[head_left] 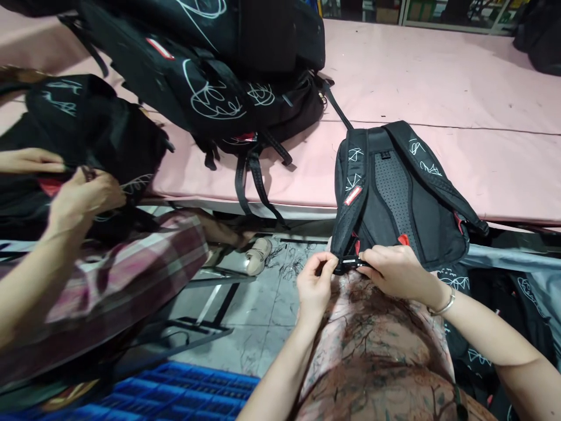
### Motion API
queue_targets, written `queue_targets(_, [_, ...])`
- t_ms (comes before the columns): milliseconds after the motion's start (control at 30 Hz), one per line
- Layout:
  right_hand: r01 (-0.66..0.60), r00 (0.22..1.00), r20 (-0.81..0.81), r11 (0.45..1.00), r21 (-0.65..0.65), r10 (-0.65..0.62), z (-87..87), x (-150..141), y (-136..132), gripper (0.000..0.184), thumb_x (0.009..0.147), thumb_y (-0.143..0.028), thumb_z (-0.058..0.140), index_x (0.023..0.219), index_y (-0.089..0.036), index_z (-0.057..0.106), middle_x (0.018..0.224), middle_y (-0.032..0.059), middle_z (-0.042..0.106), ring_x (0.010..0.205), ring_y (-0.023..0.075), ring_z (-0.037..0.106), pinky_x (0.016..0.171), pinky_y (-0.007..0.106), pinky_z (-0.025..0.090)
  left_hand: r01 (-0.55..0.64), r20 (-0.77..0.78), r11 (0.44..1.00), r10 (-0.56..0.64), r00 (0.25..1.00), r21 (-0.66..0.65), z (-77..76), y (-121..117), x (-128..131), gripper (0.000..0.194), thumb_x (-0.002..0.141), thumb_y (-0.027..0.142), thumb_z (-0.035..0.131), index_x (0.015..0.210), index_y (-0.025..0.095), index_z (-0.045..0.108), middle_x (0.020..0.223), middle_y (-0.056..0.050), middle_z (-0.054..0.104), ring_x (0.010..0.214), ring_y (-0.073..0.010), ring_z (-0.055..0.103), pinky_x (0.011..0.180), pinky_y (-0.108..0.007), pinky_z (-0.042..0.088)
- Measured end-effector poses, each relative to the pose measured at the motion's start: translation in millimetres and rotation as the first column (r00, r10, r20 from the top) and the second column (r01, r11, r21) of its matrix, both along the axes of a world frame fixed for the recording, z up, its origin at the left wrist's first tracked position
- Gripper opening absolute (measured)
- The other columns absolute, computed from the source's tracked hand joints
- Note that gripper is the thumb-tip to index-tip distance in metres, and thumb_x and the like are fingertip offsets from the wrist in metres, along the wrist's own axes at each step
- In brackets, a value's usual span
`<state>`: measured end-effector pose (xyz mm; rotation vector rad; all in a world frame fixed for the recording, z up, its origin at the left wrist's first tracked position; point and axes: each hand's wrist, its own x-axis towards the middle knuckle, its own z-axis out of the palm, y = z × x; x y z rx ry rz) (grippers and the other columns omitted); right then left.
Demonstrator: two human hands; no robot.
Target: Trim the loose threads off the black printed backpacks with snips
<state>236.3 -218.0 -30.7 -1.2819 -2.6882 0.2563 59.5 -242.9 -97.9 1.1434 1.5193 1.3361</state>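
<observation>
A black backpack [390, 187] leans on the table edge and my lap, its padded back and two shoulder straps facing up. At its lower left corner, my left hand [316, 279] pinches the end of a shoulder strap [350, 193]. Close beside it on the right, my right hand [394, 272] is closed, thumb and fingers on the same strap end. A short dark piece with a pale glint [349, 262] spans the gap between both hands; whether it is a buckle I cannot tell. A red tab [403, 240] shows just above my right hand.
Black backpacks [214, 76] with white scribble prints are piled on the pink-covered table [421, 76]. To the left, a co-worker's hands [83, 199] work on another black bag [87, 128]. A blue plastic crate [188, 392] stands below; more bags [495, 316] lie at right.
</observation>
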Motion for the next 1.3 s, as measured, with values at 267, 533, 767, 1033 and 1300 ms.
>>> queue_targets(267, [-0.027, 0.999, 0.044, 0.999, 0.039, 0.025, -2.1, 1, 2, 0.021, 0.093, -0.035, 0.039, 0.088, -0.019, 0.052, 0.075, 0.0008, 0.054, 0.066, 0.0130, 0.048, 0.057, 0.030, 0.018, 0.017, 0.022, 0.998, -0.015, 1.000, -0.059, 1.2, 0, 1, 0.022, 0.077, 0.034, 0.057, 0.073, 0.013, 0.055, 0.068, -0.001, 0.054, 0.064, -0.0108, 0.048, 0.063, -0.022, 0.040])
queue_targets(533, [-0.047, 0.999, -0.021, 0.998, 0.047, 0.048, -12.7, -1, 4, 0.018, 0.093, -0.028, 0.039, 0.084, -0.019, 0.051, 0.072, -0.0002, 0.052, 0.063, 0.0117, 0.047, 0.057, 0.028, 0.018, -0.078, 0.151, 0.992, 0.092, 0.984, -0.100, -8.0, 0, 1, 0.028, 0.076, 0.039, 0.059, 0.073, 0.012, 0.053, 0.066, 0.000, 0.050, 0.061, -0.0081, 0.043, 0.059, -0.019, 0.036])
queue_targets(767, [-0.056, 0.994, -0.100, 0.997, -0.056, 0.050, -17.6, 2, 12, 0.020, 0.093, -0.036, 0.039, 0.093, -0.020, 0.051, 0.083, -0.0027, 0.057, 0.075, 0.0115, 0.055, 0.061, 0.027, 0.026, -0.190, 0.371, 0.966, 0.243, 0.896, -0.174, -18.9, -1, 3, 0.036, 0.070, 0.045, 0.066, 0.074, 0.012, 0.052, 0.070, -0.001, 0.055, 0.064, -0.0084, 0.047, 0.062, -0.019, 0.038])
queue_targets(1033, [-0.106, 0.994, 0.017, 0.994, 0.009, 0.106, -11.0, -11, 18, 0.020, 0.092, -0.035, 0.039, 0.084, -0.020, 0.050, 0.075, -0.0009, 0.054, 0.065, 0.0149, 0.052, 0.054, 0.028, 0.021, -0.159, 0.326, 0.972, 0.209, 0.922, -0.174, -14.1, -4, 5, 0.035, 0.071, 0.044, 0.066, 0.071, 0.012, 0.052, 0.071, 0.000, 0.056, 0.064, -0.0087, 0.048, 0.062, -0.020, 0.038])
queue_targets(1300, [0.053, 0.778, -0.607, 0.979, -0.194, -0.163, -32.2, -7, 17, 0.021, 0.088, -0.035, 0.049, 0.086, -0.016, 0.057, 0.076, 0.0007, 0.059, 0.064, 0.0083, 0.053, 0.058, 0.020, 0.034, -0.112, 0.665, 0.966, 0.243, 0.706, -0.233, 0.2, -2, 0, 0.052, 0.066, 0.063, 0.061, 0.071, 0.013, 0.051, 0.064, -0.002, 0.054, 0.075, -0.0150, 0.057, 0.067, -0.023, 0.042])
